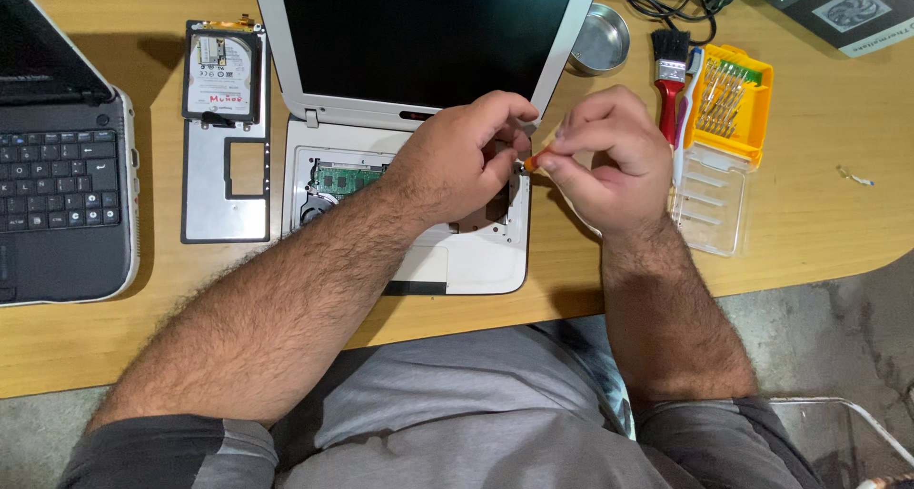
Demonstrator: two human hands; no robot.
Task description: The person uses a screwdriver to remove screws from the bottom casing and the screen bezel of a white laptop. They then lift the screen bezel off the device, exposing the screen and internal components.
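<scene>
Screwdriver, small w/ orange handle, lies roughly level, tip pointing left into the right-rear corner of the opened white laptop near the desk front edge. Right hand nearer, fingers pinched narrow on the handle. Left hand curled, resting on the laptop base beside the tip; whether it holds anything, can't tell.

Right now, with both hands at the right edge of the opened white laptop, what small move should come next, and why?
Probably a turn of the orange screwdriver. The right hand pinches it with its tip at the right edge of the white laptop, while the left hand rests on the exposed base beside it, seemingly steadying it. The screw itself is hidden.
</scene>
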